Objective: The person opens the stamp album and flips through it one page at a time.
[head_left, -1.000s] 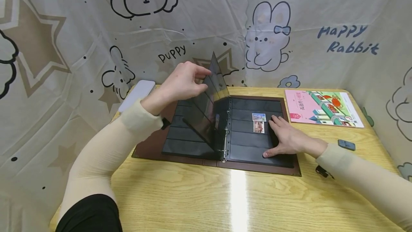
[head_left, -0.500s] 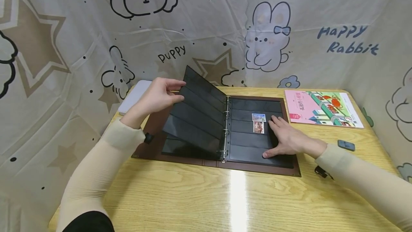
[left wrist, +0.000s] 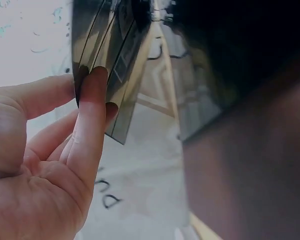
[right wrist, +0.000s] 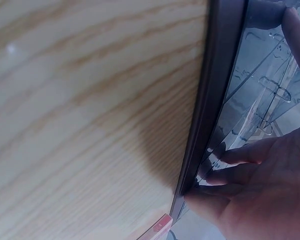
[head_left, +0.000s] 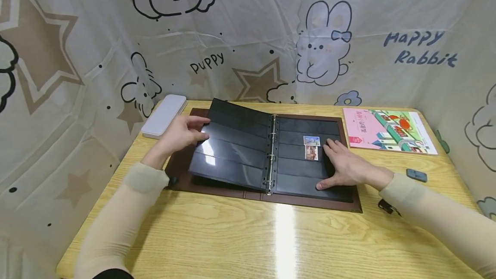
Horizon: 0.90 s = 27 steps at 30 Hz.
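A brown ring-binder stamp album (head_left: pixel 232 193) lies spread on the table, its metal rings (head_left: pixel 272 157) along the middle. My left hand (head_left: pixel 176 136) pinches the outer edge of a black stamp page (head_left: pixel 232 145), which slants over the left side, raised above the cover. In the left wrist view the thumb and fingers (left wrist: pixel 92 112) sit on both faces of that page. Spread out, my right hand (head_left: pixel 348 165) rests on the right black page (head_left: pixel 296 168) near its outer edge. Two small stamps, a blue one (head_left: pixel 311 141) above a brown one (head_left: pixel 311 153), sit in that page.
A white flat case (head_left: pixel 164 116) lies at the back left of the wooden table (head_left: pixel 217 240). At the back right is a pink and green picture book (head_left: pixel 389 130). A small dark object (head_left: pixel 416 175) lies beyond the right wrist. Printed cloth hangs behind and on both sides.
My left hand has swung the black page over the rings from upright to the left and lowered it. The right hand stays on the right page.
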Available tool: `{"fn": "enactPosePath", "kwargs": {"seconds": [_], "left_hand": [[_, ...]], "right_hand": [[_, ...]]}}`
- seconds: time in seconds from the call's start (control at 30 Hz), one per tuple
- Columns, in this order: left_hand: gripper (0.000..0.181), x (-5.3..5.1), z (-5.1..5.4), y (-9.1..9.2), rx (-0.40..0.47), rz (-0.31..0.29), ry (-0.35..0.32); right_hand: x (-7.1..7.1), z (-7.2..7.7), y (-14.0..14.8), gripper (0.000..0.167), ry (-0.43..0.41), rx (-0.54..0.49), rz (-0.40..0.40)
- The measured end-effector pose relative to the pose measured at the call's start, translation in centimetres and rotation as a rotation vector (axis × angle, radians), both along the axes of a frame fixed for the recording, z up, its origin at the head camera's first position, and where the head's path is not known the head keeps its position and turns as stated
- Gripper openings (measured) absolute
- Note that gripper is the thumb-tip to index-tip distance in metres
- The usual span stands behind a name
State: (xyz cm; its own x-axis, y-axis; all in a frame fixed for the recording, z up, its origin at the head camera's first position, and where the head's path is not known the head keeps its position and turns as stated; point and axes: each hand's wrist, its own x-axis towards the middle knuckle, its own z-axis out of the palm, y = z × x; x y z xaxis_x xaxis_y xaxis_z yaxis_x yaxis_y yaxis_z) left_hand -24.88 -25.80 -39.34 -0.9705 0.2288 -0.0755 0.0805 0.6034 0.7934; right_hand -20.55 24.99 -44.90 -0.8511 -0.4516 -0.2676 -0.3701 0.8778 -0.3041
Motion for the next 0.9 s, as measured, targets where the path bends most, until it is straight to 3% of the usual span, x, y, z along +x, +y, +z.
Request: {"fn": "enactPosePath", "kwargs": {"seconds": [0.23,0.53,0.9], "left_hand": [[0.055,-0.1,-2.4,-0.7,0.061,0.017,-0.087],[0.058,-0.1,-4.3,-0.9,0.058,0.037,-0.17],[0.056,0.0,-5.1,-0.7,0.008,0.04,-0.168]], "right_hand": [[0.1,0.3,-0.1,0.142,0.004,0.005,0.002],[0.0,0.2,-0.1,0.142,-0.002,0.003,0.003],[0.1,0.3,-0.1,0.142,-0.003,0.015,-0.002]]}}
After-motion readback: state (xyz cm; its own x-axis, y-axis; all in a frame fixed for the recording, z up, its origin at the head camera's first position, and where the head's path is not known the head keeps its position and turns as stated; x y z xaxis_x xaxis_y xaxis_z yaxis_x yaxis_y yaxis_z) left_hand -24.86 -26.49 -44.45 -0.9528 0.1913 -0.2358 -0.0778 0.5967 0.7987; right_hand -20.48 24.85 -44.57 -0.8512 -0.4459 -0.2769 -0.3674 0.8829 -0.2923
